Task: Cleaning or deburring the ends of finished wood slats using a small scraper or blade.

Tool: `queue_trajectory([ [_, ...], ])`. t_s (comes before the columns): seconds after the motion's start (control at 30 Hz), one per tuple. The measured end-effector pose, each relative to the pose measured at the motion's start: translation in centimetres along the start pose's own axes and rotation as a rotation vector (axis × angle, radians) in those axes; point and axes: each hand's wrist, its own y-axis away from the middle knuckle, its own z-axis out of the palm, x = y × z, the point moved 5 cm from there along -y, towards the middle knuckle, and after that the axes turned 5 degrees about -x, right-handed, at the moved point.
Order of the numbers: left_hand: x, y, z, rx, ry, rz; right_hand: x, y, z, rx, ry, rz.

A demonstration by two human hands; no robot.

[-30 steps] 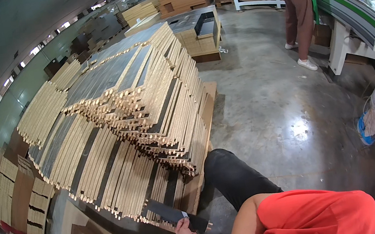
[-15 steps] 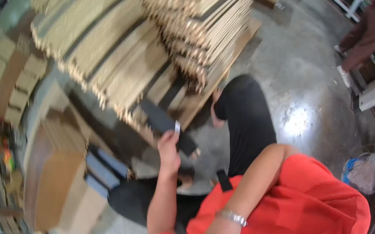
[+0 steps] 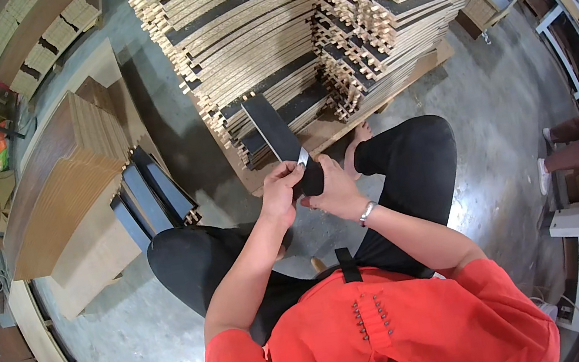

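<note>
Head view is showing a person sitting low on the floor (image 3: 141,338) beside a big stack of strips (image 3: 259,28). The left hand (image 3: 282,193) is gripping the near end of a dark flat strip (image 3: 282,141), and the right hand (image 3: 336,190) is pinching a small shiny blade (image 3: 302,158) against its edge. It looks like the edge is being trimmed. Next, I think the blade needs a steady slide along the edge, away from the fingers.
</note>
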Motion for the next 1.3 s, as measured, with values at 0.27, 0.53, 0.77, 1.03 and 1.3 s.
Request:
queue_trajectory([
  [0.27, 1.2, -0.3, -0.1, 0.006, -0.022, -0.056, -0.3, -1.0, -1.0, 0.011, 0.051, 0.055],
  [0.53, 9.7, -3.8, 0.2, 0.441, -1.766, 1.106, 0.1, 0.1, -1.0, 0.088, 0.133, -0.007],
  [0.77, 11.7, -9.8, -3.5, 0.508, -1.943, 1.102, 0.1, -0.2, -0.8, 0.051, 0.043, 0.020],
  [1.03, 12.2, -11.0, -2.0, 0.529, -2.067, 0.977, 0.6, -0.2, -0.9, 0.064, 0.006, 0.034],
  [1.3, 13.4, -6.3, -1.7, 0.503, -1.762, 1.113, 3.2, -1.2, 0.0, -0.135, -0.667, 0.198],
])
